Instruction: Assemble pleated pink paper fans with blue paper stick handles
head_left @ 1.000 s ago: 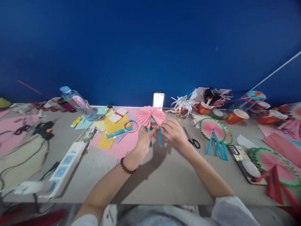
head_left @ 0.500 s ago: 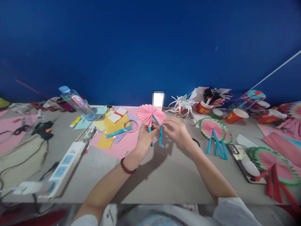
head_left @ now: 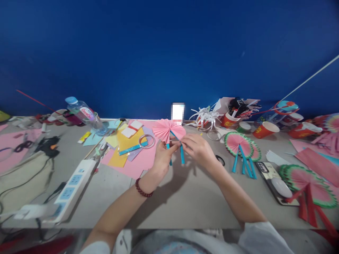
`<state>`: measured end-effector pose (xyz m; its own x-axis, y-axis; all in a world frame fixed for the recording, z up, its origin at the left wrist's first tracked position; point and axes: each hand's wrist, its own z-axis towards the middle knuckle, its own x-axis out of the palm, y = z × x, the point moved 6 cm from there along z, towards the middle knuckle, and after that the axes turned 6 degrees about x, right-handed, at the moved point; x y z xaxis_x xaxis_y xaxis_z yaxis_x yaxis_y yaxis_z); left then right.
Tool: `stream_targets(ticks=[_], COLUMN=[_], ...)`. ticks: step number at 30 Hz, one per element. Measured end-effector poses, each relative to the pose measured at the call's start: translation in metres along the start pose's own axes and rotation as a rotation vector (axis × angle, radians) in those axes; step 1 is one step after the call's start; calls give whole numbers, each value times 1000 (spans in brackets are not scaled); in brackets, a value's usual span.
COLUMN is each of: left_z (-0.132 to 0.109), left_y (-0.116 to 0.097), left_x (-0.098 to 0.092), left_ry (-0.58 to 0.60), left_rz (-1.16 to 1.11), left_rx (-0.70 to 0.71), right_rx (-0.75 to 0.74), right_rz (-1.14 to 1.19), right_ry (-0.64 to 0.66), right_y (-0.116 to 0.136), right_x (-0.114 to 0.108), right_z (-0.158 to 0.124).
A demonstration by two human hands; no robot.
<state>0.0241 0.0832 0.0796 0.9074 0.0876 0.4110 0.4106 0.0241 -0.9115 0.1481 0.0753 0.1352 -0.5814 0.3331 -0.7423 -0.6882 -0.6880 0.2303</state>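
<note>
A pleated pink paper fan (head_left: 162,131) with two blue paper strips as handles is held up above the table, in front of me. My left hand (head_left: 163,154) pinches it low down, near the left blue strip. With thumb and fingertips together, my right hand (head_left: 196,147) grips the right blue strip (head_left: 182,155) just below the pleats. The lower ends of both strips hang free under my fingers. My fingers partly hide where the strips meet the fan.
Pink and yellow paper (head_left: 126,141), a tape roll (head_left: 147,141) and a power strip (head_left: 75,188) lie to the left, near a tilted bottle (head_left: 86,114). Right are green-edged fans (head_left: 238,143), paper cups (head_left: 266,129), a phone (head_left: 265,173) and a mouse (head_left: 281,187). A blue wall (head_left: 169,53) rises behind.
The fan has tilted and shifted slightly left and down. My right hand has turned a little, and the right strip's lower end has swung right.
</note>
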Motion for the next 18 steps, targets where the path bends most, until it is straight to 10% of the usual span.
stream_targets(ticks=[8, 18], left_z=[1, 1], left_y=[9, -3], left_x=[-8, 2], left_ry=[-92, 30], left_rz=[37, 32], left_rx=[-12, 55], right_rx=[-59, 121], right_rz=[-172, 180], right_ry=[-20, -65], right_y=[9, -7], right_x=[10, 0], right_z=[-1, -1])
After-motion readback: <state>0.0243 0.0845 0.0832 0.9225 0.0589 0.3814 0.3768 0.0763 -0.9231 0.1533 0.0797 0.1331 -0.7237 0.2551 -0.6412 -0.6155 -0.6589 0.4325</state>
